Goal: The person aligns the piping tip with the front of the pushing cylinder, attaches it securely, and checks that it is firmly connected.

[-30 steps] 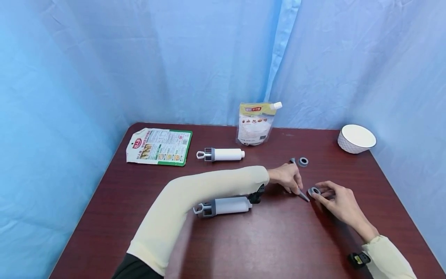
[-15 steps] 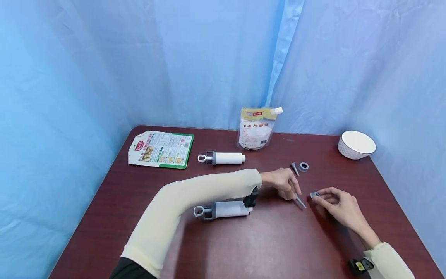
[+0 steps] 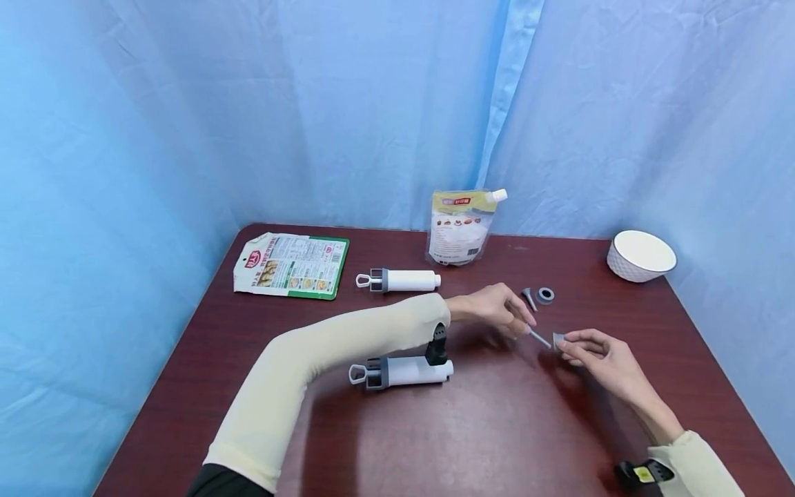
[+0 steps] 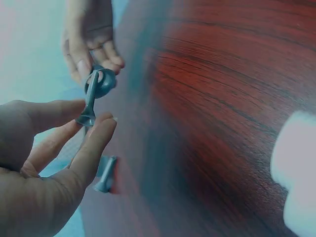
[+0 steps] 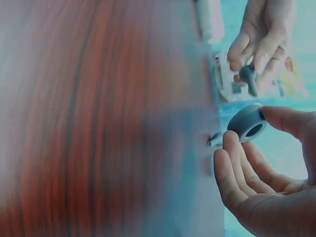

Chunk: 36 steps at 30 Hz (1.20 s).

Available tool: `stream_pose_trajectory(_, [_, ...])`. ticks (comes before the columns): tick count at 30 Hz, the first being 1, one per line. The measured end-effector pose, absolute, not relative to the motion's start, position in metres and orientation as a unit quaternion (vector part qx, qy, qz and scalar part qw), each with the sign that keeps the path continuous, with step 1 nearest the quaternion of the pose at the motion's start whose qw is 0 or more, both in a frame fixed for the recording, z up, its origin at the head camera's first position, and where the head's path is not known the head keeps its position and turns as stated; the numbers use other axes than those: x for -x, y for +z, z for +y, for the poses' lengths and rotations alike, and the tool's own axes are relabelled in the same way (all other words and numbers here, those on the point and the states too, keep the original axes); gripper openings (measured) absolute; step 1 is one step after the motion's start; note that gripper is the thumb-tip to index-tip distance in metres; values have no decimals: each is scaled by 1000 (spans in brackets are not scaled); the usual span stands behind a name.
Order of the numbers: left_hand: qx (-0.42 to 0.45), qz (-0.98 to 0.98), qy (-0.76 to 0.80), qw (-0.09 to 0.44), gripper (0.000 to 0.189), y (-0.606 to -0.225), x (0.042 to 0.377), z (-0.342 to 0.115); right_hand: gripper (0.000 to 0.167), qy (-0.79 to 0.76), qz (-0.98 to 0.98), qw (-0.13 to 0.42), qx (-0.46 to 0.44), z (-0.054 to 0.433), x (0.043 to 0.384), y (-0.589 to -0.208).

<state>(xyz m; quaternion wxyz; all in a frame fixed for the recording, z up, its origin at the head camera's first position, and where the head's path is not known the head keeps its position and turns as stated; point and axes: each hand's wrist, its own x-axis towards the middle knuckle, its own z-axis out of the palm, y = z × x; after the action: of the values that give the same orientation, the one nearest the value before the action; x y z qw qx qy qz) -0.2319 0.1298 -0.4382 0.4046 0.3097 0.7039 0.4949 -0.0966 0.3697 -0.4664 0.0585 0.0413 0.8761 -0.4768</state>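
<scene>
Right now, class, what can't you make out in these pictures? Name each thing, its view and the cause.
- Head: the held nozzle's wide end, hidden by the left hand.
- Head: part of the ring, covered by the right hand.
- Head: part of the nearer white tube, behind the wrist camera.
- Head: the pouch's fine print, too small.
- Left wrist: the white object, blurred, cut off by the right edge.

I note a curtained-off workspace; wider site unclear. Blue curtains (image 3: pixel 373 103) hang beyond my fingers (image 5: pixel 226 173), wood-grain table (image 3: pixel 497 442) below.
</scene>
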Motion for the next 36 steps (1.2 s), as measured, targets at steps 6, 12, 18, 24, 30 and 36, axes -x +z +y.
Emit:
stream_pose_trajectory(6, [-287,684,537,401,27,-433,234,121,31,-587,805,71,-40,365,97,-465])
stream_pose_trajectory(12, [-289,688,541,388,27,-427,229,111,18,-644,761,70,-35,353,92,-461])
stream_pose_trajectory(18, [-286,679,568,368,28,-421,222,102,18,-667,742,69,-21,338,89,-452])
stream_pose_trajectory(24, [-254,667,597,368,27,-421,219,93,17,-674,736,66,-14,327,88,-446])
stream_pose_trajectory(30, [-249,664,599,373,27,-417,213,79,18,-681,729,70,0,318,86,-443])
stream_pose_trajectory(36, [-239,657,614,367,31,-415,205,67,21,-671,738,77,-2,309,83,-441])
